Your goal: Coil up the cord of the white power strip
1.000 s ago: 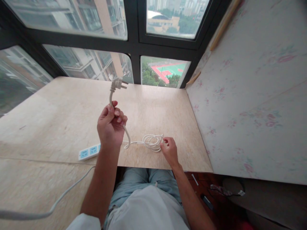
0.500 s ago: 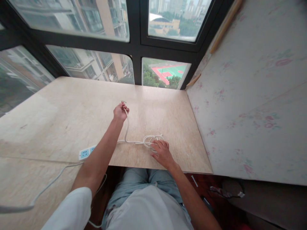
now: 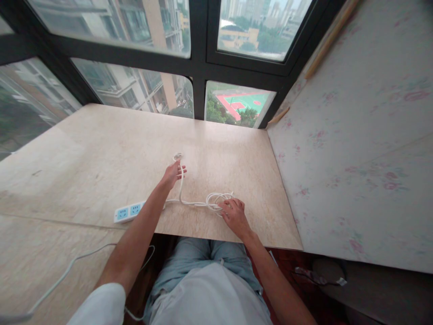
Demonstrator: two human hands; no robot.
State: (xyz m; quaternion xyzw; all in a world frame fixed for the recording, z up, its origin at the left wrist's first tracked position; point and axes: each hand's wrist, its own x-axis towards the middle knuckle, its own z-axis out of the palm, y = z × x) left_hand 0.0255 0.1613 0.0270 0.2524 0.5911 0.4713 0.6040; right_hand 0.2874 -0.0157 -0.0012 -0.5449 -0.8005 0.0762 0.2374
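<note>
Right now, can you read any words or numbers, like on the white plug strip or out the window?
No words, numbers or signs can be read anywhere.
Power strip: blue socket faces; any marking is too small to read.
Plug and white cord: no print shows.
Wallpaper: only faint pink flowers.
Sports court outside: painted lines, no letters.

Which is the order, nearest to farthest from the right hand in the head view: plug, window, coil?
1. Coil: touching the right hand, by the near edge of the table.
2. Plug: farther back and left, just past the left hand.
3. Window: farthest, behind the table's far edge.
</note>
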